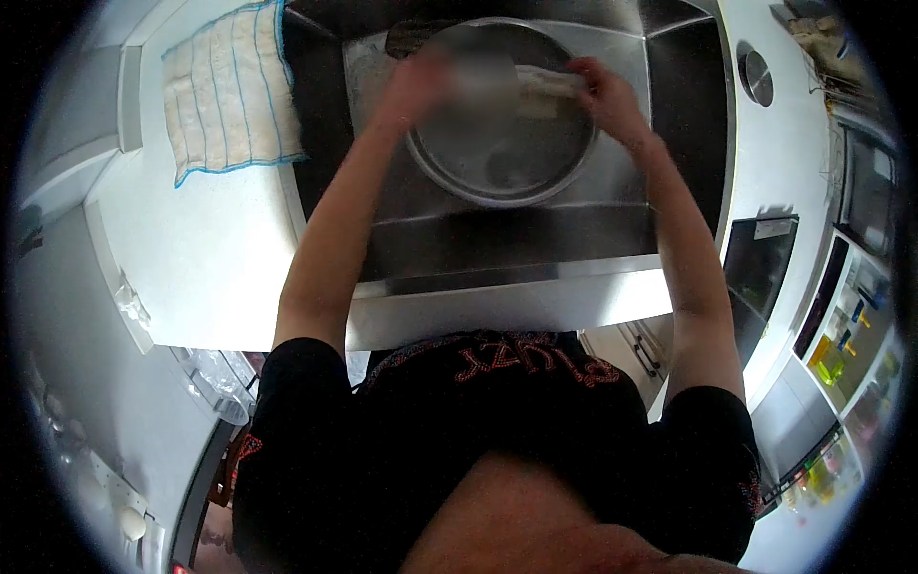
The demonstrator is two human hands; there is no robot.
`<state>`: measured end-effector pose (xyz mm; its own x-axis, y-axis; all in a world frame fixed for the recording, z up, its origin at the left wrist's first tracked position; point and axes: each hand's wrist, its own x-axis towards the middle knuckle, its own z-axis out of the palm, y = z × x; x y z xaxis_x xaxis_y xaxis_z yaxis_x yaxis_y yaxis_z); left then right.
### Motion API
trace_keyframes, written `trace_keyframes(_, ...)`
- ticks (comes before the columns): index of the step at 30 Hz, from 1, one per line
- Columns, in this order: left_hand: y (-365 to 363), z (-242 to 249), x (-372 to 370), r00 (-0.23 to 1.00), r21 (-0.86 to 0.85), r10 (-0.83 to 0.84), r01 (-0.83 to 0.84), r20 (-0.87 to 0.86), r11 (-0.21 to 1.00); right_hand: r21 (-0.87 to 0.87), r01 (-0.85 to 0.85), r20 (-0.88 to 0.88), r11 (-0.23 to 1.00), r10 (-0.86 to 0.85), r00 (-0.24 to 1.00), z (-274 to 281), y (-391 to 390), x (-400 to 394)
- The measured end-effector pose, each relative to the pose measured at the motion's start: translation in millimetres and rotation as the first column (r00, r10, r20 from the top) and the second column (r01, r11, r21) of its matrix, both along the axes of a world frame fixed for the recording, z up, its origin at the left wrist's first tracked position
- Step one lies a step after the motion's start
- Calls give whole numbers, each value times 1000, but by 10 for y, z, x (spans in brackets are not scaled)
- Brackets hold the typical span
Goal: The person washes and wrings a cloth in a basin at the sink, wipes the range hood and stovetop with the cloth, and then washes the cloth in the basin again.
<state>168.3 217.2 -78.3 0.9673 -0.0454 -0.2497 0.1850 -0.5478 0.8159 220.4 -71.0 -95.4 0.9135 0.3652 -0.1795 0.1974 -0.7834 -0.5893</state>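
A large round metal basin [507, 191] rests in the stainless steel sink [622, 182]. My right hand [610, 100] is over the basin's right side, fingers curled at the end of a pale, strip-like thing [547, 84] that I cannot name. My left hand [421, 91] is over the basin's upper left side. A blurred patch covers its fingers and the left part of the pale thing, so its grip is hidden. A dark object [409, 38] lies behind my left hand at the sink's back.
A white cloth with blue stripes [229, 96] lies on the counter left of the sink. On the right counter are a round metal lid or dish [757, 78] and a dark rectangular panel [760, 258]. The sink's front edge [507, 273] runs close to my body.
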Motion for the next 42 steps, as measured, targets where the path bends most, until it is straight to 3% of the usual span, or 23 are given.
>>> trace_keyframes(2, -127, -166, -34, 963, 440, -246, 175, 109, 881, -83, -198, 63, 977, 203, 977, -353, 153, -85)
trace_keyframes(5, -247, -505, -84, 957, 402, -283, 234, 68, 885, -343, -287, -5, 895, 304, 953, -503, 389, -196)
trace_keyframes(8, -200, -650, 29, 968, 575, -221, 249, -121, 779, -471, -344, -95, 812, 342, 935, -159, 359, -77)
trace_keyframes(9, -130, -565, 31, 987, 365, -102, 140, -121, 921, -326, -259, -70, 909, 250, 966, 16, 310, -39)
trace_keyframes(10, -49, -117, 29, 988, 133, 15, 5, -151, 991, -171, -164, -63, 972, 155, 986, 206, 233, -6)
trace_keyframes(11, 19, 206, 20, 970, -101, 124, -147, -207, 984, -11, -61, -72, 998, 60, 996, 357, 169, 19)
trace_keyframes(12, 68, 328, 8, 992, -255, 115, -126, -58, 959, 200, -61, -84, 978, 79, 993, 470, 118, 35)
trace_keyframes(14, 119, 458, -7, 958, -521, 156, -7, 242, 854, 587, -40, -97, 808, 119, 988, 614, 43, 46)
trace_keyframes(17, 49, 456, -6, 993, -865, 117, -71, -15, 496, 764, 266, -388, 587, 90, 917, 634, 141, -12)
trace_keyframes(18, -2, 457, -18, 998, -783, 63, -63, -30, 619, 773, 269, -420, 575, 145, 896, 581, 211, -37)
trace_keyframes(20, -161, 448, -58, 996, -571, -37, -17, -82, 820, 539, 55, -245, 840, 95, 965, 350, 336, -147)
trace_keyframes(21, -275, 429, -108, 980, -359, -180, 140, -81, 923, 429, -38, -241, 902, 155, 958, 205, 414, -241)
trace_keyframes(22, -359, 377, -159, 942, -127, -316, 301, -116, 945, 311, -132, -245, 941, 214, 946, 113, 496, -302)
trace_keyframes(25, -421, -75, -304, 752, 361, -657, 625, -44, 692, 117, -445, -346, 888, 457, 820, 753, 694, -484)
trace_keyframes(26, -404, -144, -329, 778, 446, -626, 579, -50, 683, -46, -566, -334, 823, 521, 785, 692, 682, -483)
trace_keyframes(28, -323, -236, -360, 826, 604, -561, 473, -51, 641, -126, -514, -312, 849, 458, 833, 472, 559, -422)
trace_keyframes(29, -304, -117, -307, 881, 488, -459, 452, -114, 747, -165, -485, -298, 859, 426, 854, 430, 504, -374)
trace_keyframes(31, -230, 171, -108, 926, 247, -255, 326, -280, 912, 19, -277, -288, 961, 271, 918, 464, 409, -213)
trace_keyframes(33, -324, 613, -205, 976, -32, -154, 151, -153, 988, 233, -55, -330, 971, 132, 935, 584, 429, -185)
trace_keyframes(35, -519, 664, -257, 990, -392, -113, 72, -82, 917, 445, 168, -410, 880, 33, 912, 730, 504, -272)
trace_keyframes(37, -716, 399, -356, 988, -745, -152, 81, -27, 662, 454, 89, -431, 886, 131, 893, 574, 575, -286)
trace_keyframes(38, -722, 288, -353, 979, -787, -189, 55, -79, 614, 461, 54, -441, 886, 175, 880, 461, 598, -310)
trace_keyframes(42, -570, -487, -363, 896, -767, -100, -306, -432, 564, 115, -7, -219, 993, 32, 975, -116, 685, -370)
